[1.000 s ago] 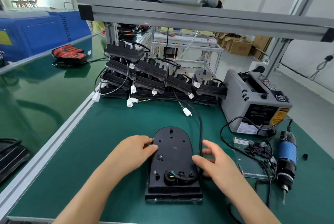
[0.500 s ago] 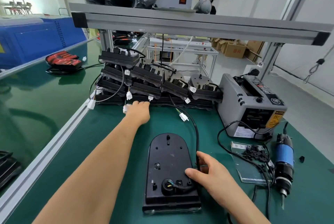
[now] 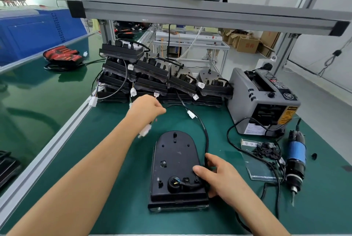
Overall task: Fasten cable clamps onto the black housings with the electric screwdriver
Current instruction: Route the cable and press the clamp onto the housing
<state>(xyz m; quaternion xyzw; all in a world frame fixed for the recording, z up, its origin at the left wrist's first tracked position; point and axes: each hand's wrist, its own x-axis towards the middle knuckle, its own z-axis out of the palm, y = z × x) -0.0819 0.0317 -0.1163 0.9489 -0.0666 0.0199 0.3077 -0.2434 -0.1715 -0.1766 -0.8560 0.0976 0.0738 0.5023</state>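
Green counter point(image 3: 99, 121): right hand point(image 3: 215, 176) grips the flat black plastic housing point(image 3: 175, 159), left hand point(image 3: 148, 106) pinches a white-plugged wire point(image 3: 145, 132), best laid clear first

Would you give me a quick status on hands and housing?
Left hand pinches white-connector lead; right hand holds black housing. Electric screwdriver lies at right, untouched. Housing top unobstructed.

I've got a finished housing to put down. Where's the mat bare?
Bare mat lies between the side rail and the housing, crossed only by the left arm, and along the near edge. Crowded: the right, with screwdriver, clamps and cords; the back, with stacked housings.
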